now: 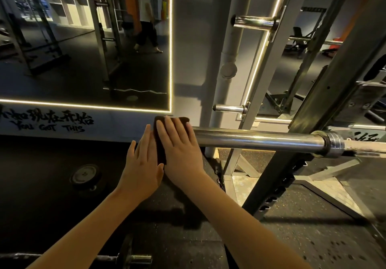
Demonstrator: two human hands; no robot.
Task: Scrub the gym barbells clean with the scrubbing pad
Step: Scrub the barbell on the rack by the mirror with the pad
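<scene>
**Both hands flat on pad at barbell's free end**

- Barbell (257,139): chrome sleeve, roughly horizontal, with its collar (332,143) sitting at the rack upright (325,106).
- Scrubbing pad (160,145): dark, draped over the barbell's free end, opposite the collar. Mostly covered by the hands. A strip shows between them, and an edge shows past the fingertips.
- Right hand (181,154): palm down on top of the pad over the sleeve end. Fingers straight and slightly spread, pressing, not curled round it. Forearm comes in from below the barbell.
- Left hand (143,164): just beyond the barbell's end, turned edge-on with fingers straight and together. It lies against the pad's outer side, thumb touching the right hand's base. No clench.
- Floor below the barbell's end: weight plate (85,175) lying flat.
</scene>
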